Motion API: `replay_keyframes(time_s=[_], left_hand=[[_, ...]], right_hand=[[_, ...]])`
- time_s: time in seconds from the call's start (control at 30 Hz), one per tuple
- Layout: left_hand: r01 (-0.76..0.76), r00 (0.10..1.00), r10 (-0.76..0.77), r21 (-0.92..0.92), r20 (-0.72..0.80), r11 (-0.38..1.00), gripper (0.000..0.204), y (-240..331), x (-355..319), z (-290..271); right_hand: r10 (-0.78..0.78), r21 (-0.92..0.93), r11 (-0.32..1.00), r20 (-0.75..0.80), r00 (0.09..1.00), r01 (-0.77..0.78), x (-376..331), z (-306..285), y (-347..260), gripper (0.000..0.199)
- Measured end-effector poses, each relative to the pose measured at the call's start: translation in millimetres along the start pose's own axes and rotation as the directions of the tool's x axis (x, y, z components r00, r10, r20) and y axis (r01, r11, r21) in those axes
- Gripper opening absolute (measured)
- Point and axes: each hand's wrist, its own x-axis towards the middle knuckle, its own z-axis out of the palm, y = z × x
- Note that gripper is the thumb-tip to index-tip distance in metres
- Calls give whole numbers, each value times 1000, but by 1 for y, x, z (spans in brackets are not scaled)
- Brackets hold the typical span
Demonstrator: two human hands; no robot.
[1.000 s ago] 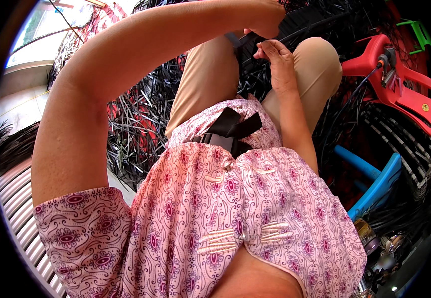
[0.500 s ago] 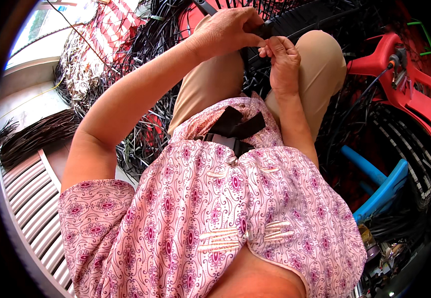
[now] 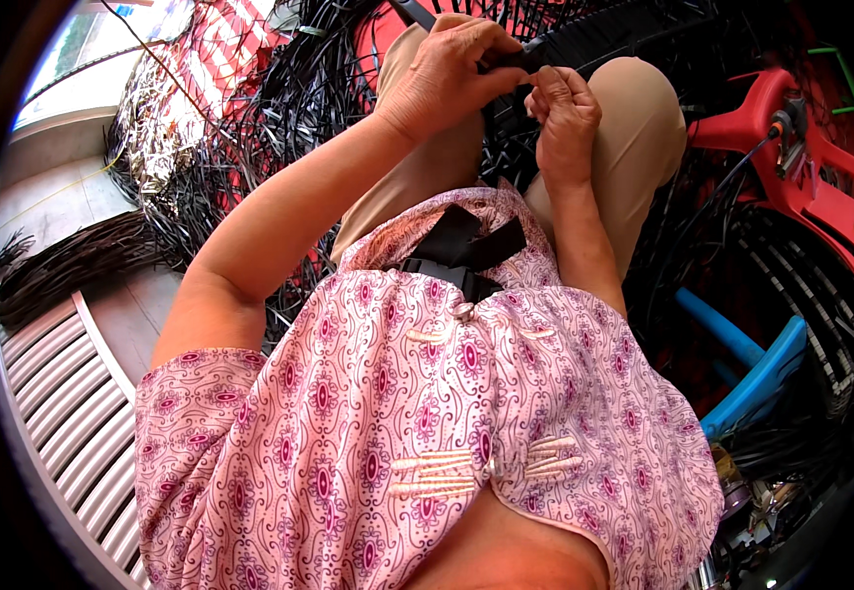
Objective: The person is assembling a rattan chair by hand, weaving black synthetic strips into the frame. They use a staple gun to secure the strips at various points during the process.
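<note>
While black strips [image 3: 294,108] tangle at upper left, the left hand [image 3: 444,77] and right hand [image 3: 566,120] nearly meet at upper centre, fingers curled; I can't tell what they grip.

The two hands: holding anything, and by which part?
It cannot be told: the left hand and right hand are curled close together, but anything pinched there is too small to make out.

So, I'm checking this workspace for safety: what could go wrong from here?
The left hand and right hand meet with fingertips close together, so a pinch is possible; whatever they hold is hard to see. Loose black strips heaped beside the left leg could tangle around it. The dark cord running to the red plastic seat might snag and pull at the small metal items there.
</note>
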Motion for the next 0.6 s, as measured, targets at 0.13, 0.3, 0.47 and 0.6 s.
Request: replay_keyframes(time_s=[0.13, 0.3, 0.47, 0.6], left_hand=[[-16, 999, 20, 113, -33, 993, 30, 4, -4, 1], [-18, 1000, 20, 150, -12, 988, 29, 11, -5, 2], [-67, 997, 72, 173, -20, 983, 29, 12, -5, 1], [-80, 997, 83, 207, -4, 975, 28, 15, -6, 1]], right_hand=[[-38, 1, 999, -29, 999, 38, 1, 2, 0, 20], [-42, -27, 999, -60, 997, 40, 3, 3, -1, 20], [-56, -93, 994, -43, 998, 51, 3, 2, -2, 18], [-31, -140, 990, -51, 998, 24, 2, 4, -7, 20]])
